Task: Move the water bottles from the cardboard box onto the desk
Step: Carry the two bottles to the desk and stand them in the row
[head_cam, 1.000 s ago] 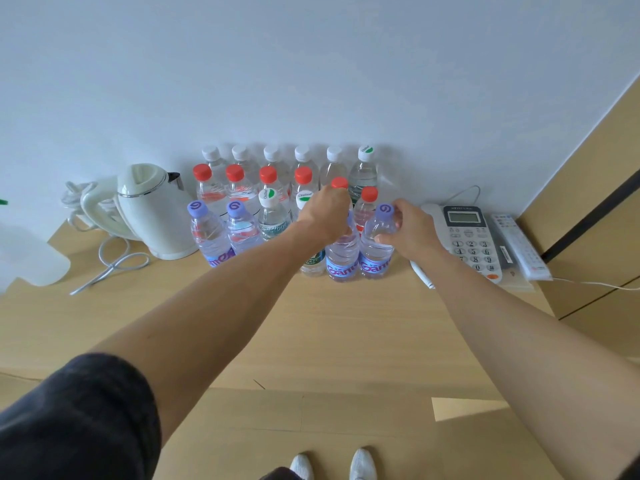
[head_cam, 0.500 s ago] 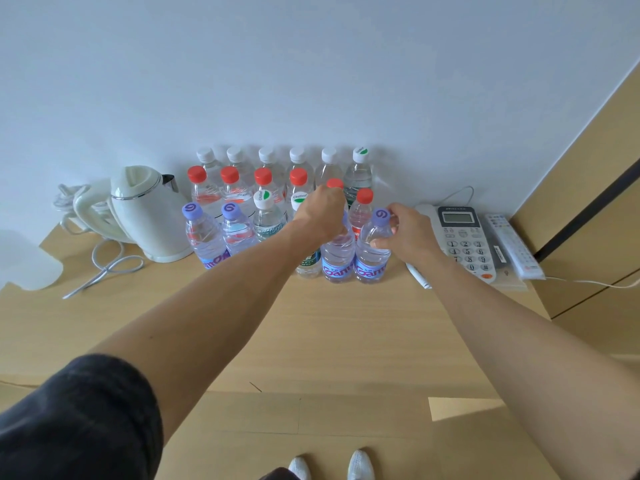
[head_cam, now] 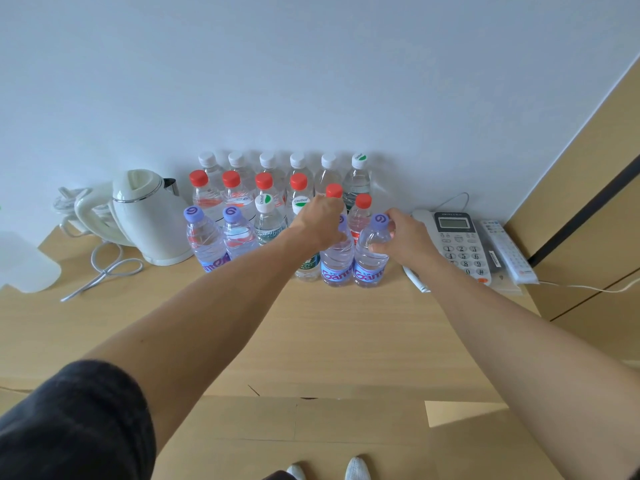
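Several water bottles stand in rows on the wooden desk (head_cam: pixel 311 327) against the wall. My left hand (head_cam: pixel 320 221) grips the neck of a purple-labelled bottle (head_cam: pixel 336 265) in the front row and hides its cap. Right beside it stands a second purple-capped bottle (head_cam: pixel 371 261), whose shoulder my right hand (head_cam: pixel 403 239) holds. Both bottles stand upright on the desk, touching each other. Behind them are red-capped bottles (head_cam: pixel 360 216) and white-capped bottles (head_cam: pixel 327 168). The cardboard box is out of view.
A white electric kettle (head_cam: pixel 145 216) with its cord (head_cam: pixel 104 268) stands left of the bottles. At the right sit a desk phone (head_cam: pixel 457 244) and a remote control (head_cam: pixel 507 251). My shoes (head_cam: pixel 327 471) show below the desk's front edge.
The view has shifted slightly. Both hands stay on the same two front bottles, which have not visibly moved on the desk.
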A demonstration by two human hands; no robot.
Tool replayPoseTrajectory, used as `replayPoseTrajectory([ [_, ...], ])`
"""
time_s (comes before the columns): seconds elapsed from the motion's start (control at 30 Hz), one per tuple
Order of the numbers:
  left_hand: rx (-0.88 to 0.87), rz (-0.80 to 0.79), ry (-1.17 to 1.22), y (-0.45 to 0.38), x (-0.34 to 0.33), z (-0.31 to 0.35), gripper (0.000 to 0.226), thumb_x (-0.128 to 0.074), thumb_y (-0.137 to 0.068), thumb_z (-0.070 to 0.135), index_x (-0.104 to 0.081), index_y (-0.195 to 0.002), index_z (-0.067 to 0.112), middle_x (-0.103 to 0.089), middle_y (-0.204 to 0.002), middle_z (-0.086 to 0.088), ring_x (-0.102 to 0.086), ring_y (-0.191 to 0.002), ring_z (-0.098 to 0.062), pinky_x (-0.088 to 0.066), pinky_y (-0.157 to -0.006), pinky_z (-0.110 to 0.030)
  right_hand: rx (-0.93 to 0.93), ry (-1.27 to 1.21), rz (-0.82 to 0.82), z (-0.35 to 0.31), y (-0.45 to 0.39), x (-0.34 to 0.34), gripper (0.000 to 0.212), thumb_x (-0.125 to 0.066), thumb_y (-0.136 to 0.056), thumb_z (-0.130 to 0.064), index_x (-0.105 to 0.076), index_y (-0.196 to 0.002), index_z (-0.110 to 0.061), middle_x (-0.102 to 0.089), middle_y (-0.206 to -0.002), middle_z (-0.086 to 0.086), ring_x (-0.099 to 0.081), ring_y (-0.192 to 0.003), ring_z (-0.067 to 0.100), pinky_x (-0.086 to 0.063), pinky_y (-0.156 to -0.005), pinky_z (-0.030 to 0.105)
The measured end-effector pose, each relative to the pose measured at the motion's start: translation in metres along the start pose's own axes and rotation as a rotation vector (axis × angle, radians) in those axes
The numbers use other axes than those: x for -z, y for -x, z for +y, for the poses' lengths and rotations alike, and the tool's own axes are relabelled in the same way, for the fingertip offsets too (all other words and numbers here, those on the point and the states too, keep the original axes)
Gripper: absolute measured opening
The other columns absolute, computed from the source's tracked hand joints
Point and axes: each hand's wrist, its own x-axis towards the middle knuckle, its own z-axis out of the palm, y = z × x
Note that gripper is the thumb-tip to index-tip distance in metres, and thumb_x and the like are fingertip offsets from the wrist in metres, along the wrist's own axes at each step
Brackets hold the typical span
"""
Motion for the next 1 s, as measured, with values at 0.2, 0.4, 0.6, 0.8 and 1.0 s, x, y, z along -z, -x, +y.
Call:
replayPoseTrajectory([
  [0.2,0.001,0.04,-0.034,0.004,0.003,0.002,0.02,-0.069,-0.092,0.013,-0.067,-0.109,0.001,-0.068,-0.103,-0.017,-0.064,-0.093,-0.034,-0.047,-0.07,-0.034,-0.037,0.078,-0.053,-0.01,-0.003,0.008,0.042,-0.082,-0.079,-0.019,-0.061,-0.113,-0.006,-0.059,-0.095,0.002,-0.052,-0.089,0.023,-0.036,-0.073,0.029],
  [0.4,0.021,0.079,-0.015,0.005,0.002,0.007,0.015,-0.066,-0.095,0.013,-0.066,-0.102,0.0,-0.068,-0.101,-0.018,-0.054,-0.079,-0.028,-0.042,-0.067,-0.033,-0.068,0.082,-0.084,-0.013,0.001,0.011,0.046,-0.081,-0.082,-0.017,-0.061,-0.122,-0.008,-0.066,-0.115,0.009,-0.059,-0.108,0.029,-0.044,-0.086,0.032],
  [0.6,0.019,0.038,0.011,0.008,0.007,0.006,0.021,-0.072,-0.091,0.017,-0.064,-0.1,-0.001,-0.065,-0.096,-0.015,-0.063,-0.091,-0.031,-0.042,-0.068,-0.032,-0.1,0.051,-0.09,-0.018,0.004,0.011,0.05,-0.082,-0.08,-0.019,-0.059,-0.123,-0.012,-0.064,-0.11,0.005,-0.055,-0.098,0.022,-0.039,-0.078,0.027],
  [0.8,-0.025,0.115,0.061,0.018,0.036,-0.016,0.038,-0.078,-0.086,0.021,-0.07,-0.118,0.003,-0.072,-0.108,-0.012,-0.065,-0.104,-0.029,-0.052,-0.09,-0.039,-0.053,0.073,-0.04,-0.041,0.0,0.019,0.06,-0.083,-0.076,-0.02,-0.059,-0.13,-0.021,-0.063,-0.128,0.004,-0.059,-0.116,0.023,-0.047,-0.094,0.031],
  [1.0,-0.059,0.22,0.115,0.023,0.066,-0.041,0.025,-0.078,-0.083,0.016,-0.074,-0.106,0.009,-0.073,-0.098,-0.007,-0.066,-0.094,-0.025,-0.052,-0.08,-0.031,0.045,0.077,-0.067,-0.069,-0.011,0.016,0.053,-0.083,-0.077,-0.02,-0.065,-0.127,-0.021,-0.066,-0.124,-0.001,-0.06,-0.115,0.017,-0.045,-0.096,0.026],
])
